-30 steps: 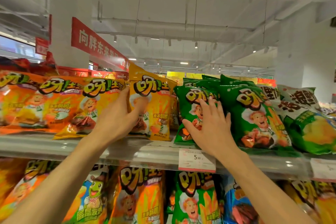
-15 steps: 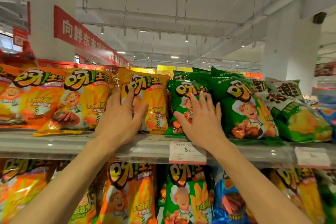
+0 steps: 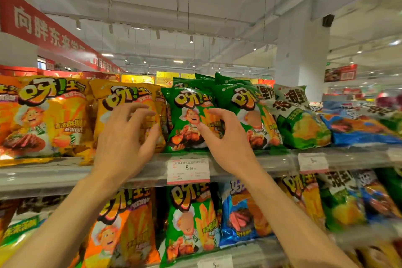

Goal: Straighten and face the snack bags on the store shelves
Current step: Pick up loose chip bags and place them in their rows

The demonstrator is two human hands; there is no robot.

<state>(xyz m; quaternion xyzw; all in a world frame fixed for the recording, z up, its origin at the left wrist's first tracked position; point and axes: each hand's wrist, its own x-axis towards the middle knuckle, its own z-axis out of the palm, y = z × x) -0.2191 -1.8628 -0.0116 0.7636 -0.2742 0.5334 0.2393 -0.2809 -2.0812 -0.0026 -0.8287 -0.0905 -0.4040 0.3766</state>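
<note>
- Both hands were up at the upper shelf (image 3: 272,160), working the row of snack bags that stood along it.
- The left hand (image 3: 125,137) hovered in front of the yellow-orange bag (image 3: 113,102), fingers loosely curled and spread, gripping nothing; whether the fingertips touched the film could not be told.
- The right hand (image 3: 226,137) sat before the green bag (image 3: 189,104), thumb and fingers apart and bent like a claw, with nothing pinched between them.
- The hands were apart, one per bag, forearms angled up from below and wrists bent back.
- My read: to do this step well, each bag should be squared with light, flat pressure on its face, so the logo looks straight out and the bottom edge meets the shelf lip above the price tag (image 3: 188,171).
- The green bag leaned slightly; nudging its top corner would likely right it without crushing the contents.
- The neighbouring green bag (image 3: 245,102) was tucked close, so a gentle touch seemed wise.
</note>
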